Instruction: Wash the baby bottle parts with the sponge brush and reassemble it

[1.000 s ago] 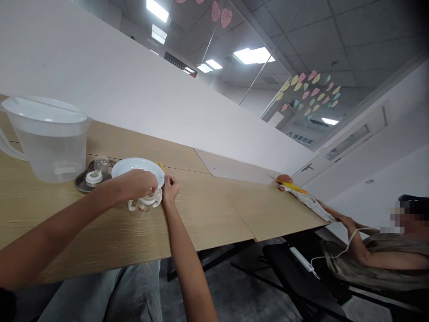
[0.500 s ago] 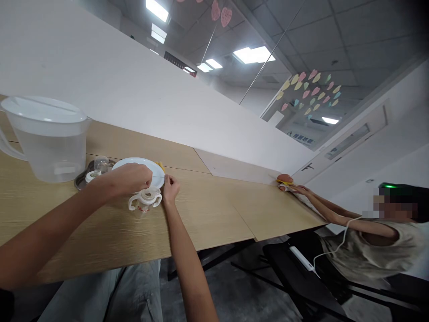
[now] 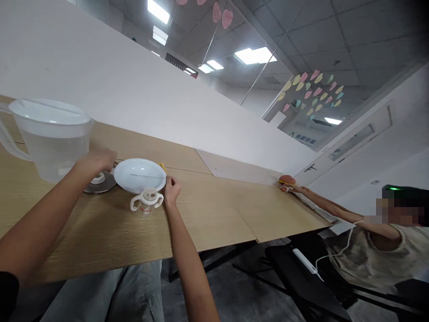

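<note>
Pinching together at the plate's 3 o'clock rim, the fingertips [image 3: 168, 180] of the right hand [image 3: 172, 190] close on the end of a thin dark strand [image 3: 147, 175] that lies straight across a white plate [image 3: 124, 180]. A small yellow piece [image 3: 162, 167] pokes out just past the rim at 2 o'clock, close to those fingers. The plate sits on a pale wood-grain counter [image 3: 83, 228]. At its 5 o'clock, just beside the rim, a two-handled sippy cup [image 3: 146, 201] stands upright with a white collar and clear body. At 9 o'clock lies a round metal tray [image 3: 106, 188] carrying a white ring collar [image 3: 98, 179]. The left hand [image 3: 97, 160] is curved downward at the tray's far side, its fingers hidden, so whether it grips anything cannot be told. Just behind that hand, at the plate's 10 o'clock, stands a lidded plastic jug [image 3: 50, 138]. Well apart at 3 o'clock, at the counter's far end, a co-worker [image 3: 372, 250] stretches both arms forward, with hands [image 3: 288, 188] on an orange-and-yellow object [image 3: 286, 180]. A white cable [image 3: 337, 254] runs down from the co-worker's shoulder area toward a white power strip [image 3: 304, 260].
</note>
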A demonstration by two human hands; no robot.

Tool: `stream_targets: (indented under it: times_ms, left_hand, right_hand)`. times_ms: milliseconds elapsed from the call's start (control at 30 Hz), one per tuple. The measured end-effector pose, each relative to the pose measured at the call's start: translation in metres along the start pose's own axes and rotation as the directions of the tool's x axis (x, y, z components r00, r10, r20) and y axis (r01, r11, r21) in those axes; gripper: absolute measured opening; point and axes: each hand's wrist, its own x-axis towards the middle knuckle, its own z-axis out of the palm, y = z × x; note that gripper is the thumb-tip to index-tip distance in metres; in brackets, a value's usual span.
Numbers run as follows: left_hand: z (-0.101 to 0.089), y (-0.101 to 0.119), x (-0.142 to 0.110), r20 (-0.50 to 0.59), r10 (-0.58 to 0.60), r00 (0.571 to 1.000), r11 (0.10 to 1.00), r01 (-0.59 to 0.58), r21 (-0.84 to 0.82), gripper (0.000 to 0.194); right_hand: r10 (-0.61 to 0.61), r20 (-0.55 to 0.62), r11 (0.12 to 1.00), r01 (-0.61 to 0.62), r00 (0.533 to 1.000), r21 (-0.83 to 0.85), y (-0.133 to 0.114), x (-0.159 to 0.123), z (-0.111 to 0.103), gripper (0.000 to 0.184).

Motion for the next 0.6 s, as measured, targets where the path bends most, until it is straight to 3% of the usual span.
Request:
stream_targets:
  times_ms: [100,267,400,600]
  left_hand:
    - [0.013,-0.006,0.003,0.154,-0.157,0.976,0.987,0.148,0.069,0.016]
    - [0.018,-0.007,0.001,0.183,-0.164,0.969,0.985,0.152,0.076,0.031]
    - [0.016,-0.004,-0.003,0.170,-0.168,0.971,0.985,0.157,0.077,0.032]
    - [0.010,-0.005,-0.007,0.073,-0.163,0.984,0.986,0.159,0.056,0.017]
  right_hand:
    - [-0.004,-0.005,1.000,0.004,1.000,0.001,0.000,-0.001,0.000,0.037]
    - [0.007,0.005,1.000,-0.007,1.000,0.010,0.000,0.000,0.000,0.038]
    - [0.012,0.005,1.000,-0.012,1.000,0.022,0.001,0.001,0.000,0.038]
    - [0.006,0.007,1.000,-0.006,1.000,0.024,0.000,0.000,-0.002,0.038]
